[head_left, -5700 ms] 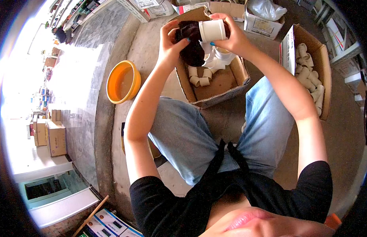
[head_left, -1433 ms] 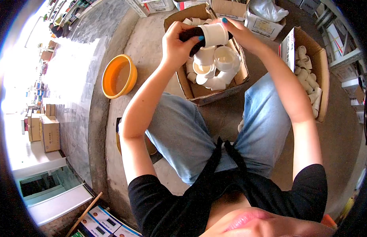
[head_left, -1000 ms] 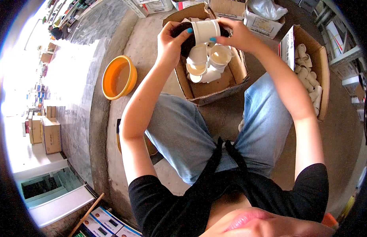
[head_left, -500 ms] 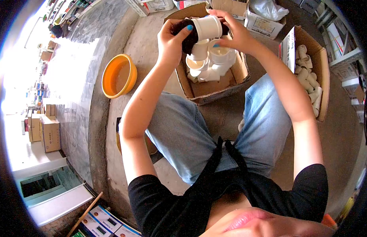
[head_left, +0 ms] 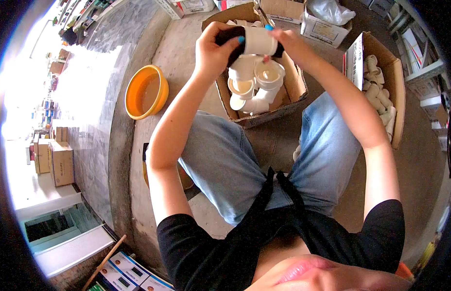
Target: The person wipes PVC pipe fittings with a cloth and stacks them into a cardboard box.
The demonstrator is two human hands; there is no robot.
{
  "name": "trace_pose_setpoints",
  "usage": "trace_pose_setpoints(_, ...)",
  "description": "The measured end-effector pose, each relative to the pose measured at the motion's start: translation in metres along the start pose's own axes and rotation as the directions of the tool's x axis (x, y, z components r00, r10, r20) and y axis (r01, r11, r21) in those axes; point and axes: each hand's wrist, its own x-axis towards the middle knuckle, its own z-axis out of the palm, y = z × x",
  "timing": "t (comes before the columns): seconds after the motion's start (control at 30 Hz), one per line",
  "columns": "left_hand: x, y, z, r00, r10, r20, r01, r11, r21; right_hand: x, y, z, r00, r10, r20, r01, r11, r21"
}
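Observation:
My left hand is closed round a bunched dark cloth, pressed against the left end of a white plastic pipe fitting. My right hand grips the fitting's right end, its thumb near the upper rim; more dark cloth shows beside that end. The fitting is held lengthwise across, above a cardboard box. Below it in the box are several white pipe fittings, open ends up or tilted. My right fingers are partly hidden and slightly blurred.
A yellow basin stands on the floor to the left. At the right, another cardboard box holds several white fittings. A carton with a plastic bag sits at the back. My knees flank the near side of the middle box.
The fitting has shifted slightly right and down, turning to lie more level. My right hand has moved closer in, its fingers drawn together on the end. The left hand keeps its grip.

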Motion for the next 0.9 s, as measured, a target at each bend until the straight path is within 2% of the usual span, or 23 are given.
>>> trace_pose_setpoints(0.07, -0.002, 0.002, 0.004, 0.979, 0.2, 0.04, -0.204, 0.963, 0.179, 0.0, 0.003, -0.001, 0.965, 0.161, 0.205, -0.206, 0.953, 0.221)
trace_pose_setpoints(0.1, -0.002, 0.001, 0.006, 0.984, 0.174, 0.035, -0.178, 0.973, 0.147, 0.0, 0.001, 0.0, 0.923, 0.219, 0.317, -0.319, 0.896, 0.31)
trace_pose_setpoints(0.17, -0.003, 0.002, 0.004, 0.995, 0.097, 0.012, -0.098, 0.987, 0.124, 0.002, -0.002, 0.002, 0.947, 0.21, 0.244, -0.269, 0.933, 0.24)
trace_pose_setpoints(0.23, -0.003, 0.008, 0.004, 0.999, -0.039, -0.036, 0.037, 0.997, -0.065, 0.002, -0.008, 0.002, 0.977, 0.186, 0.109, -0.196, 0.976, 0.092)
trace_pose_setpoints(0.27, -0.004, 0.011, 0.004, 0.993, -0.112, -0.047, 0.103, 0.982, -0.161, -0.001, -0.014, 0.0, 0.986, 0.163, 0.035, -0.167, 0.968, 0.188)
trace_pose_setpoints(0.3, -0.003, 0.009, 0.003, 0.989, -0.14, -0.056, 0.121, 0.958, -0.261, 0.001, -0.011, 0.0, 0.997, -0.078, -0.007, 0.078, 0.994, 0.077)
trace_pose_setpoints(0.33, -0.002, 0.005, 0.002, 0.984, -0.168, -0.06, 0.136, 0.924, -0.359, 0.005, -0.006, 0.0, 0.948, -0.316, -0.022, 0.315, 0.948, -0.042)
trace_pose_setpoints(0.37, 0.0, 0.004, 0.002, 0.979, -0.196, -0.06, 0.148, 0.879, -0.454, 0.006, -0.01, 0.001, 0.845, -0.535, -0.009, 0.527, 0.834, -0.163)
trace_pose_setpoints(0.4, 0.0, 0.005, 0.003, 0.966, -0.254, -0.047, 0.184, 0.803, -0.567, 0.001, -0.016, -0.005, 0.825, -0.557, 0.092, 0.558, 0.78, -0.283)
trace_pose_setpoints(0.5, 0.003, 0.004, 0.001, 0.951, -0.309, 0.001, 0.239, 0.735, -0.635, -0.003, -0.023, -0.006, 0.795, -0.603, 0.07, 0.545, 0.657, -0.521)
trace_pose_setpoints(0.6, 0.004, 0.003, 0.001, 0.95, -0.313, 0.004, 0.249, 0.746, -0.617, -0.001, -0.026, -0.008, 0.803, -0.596, 0.017, 0.524, 0.692, -0.497)
trace_pose_setpoints(0.7, 0.003, 0.002, 0.002, 0.961, -0.276, -0.011, 0.224, 0.803, -0.552, -0.003, -0.024, -0.009, 0.842, -0.538, -0.043, 0.441, 0.732, -0.519)
trace_pose_setpoints(0.73, 0.002, 0.001, 0.001, 0.967, -0.255, -0.018, 0.208, 0.827, -0.522, -0.002, -0.02, -0.007, 0.906, -0.421, -0.05, 0.362, 0.829, -0.427)
trace_pose_setpoints(0.8, 0.001, 0.003, 0.001, 0.981, -0.192, -0.03, 0.171, 0.929, -0.329, -0.001, -0.009, -0.003, 0.986, -0.167, -0.019, 0.158, 0.96, -0.233)
trace_pose_setpoints(0.87, -0.002, 0.01, 0.002, 0.994, -0.104, -0.02, 0.101, 0.988, -0.121, -0.002, -0.002, -0.002, 0.998, 0.009, 0.069, -0.016, 0.995, 0.102)
trace_pose_setpoints(0.9, -0.003, 0.007, 0.003, 0.994, -0.112, 0.004, 0.111, 0.987, -0.12, -0.003, -0.001, -0.002, 0.987, 0.084, 0.134, -0.116, 0.959, 0.259)
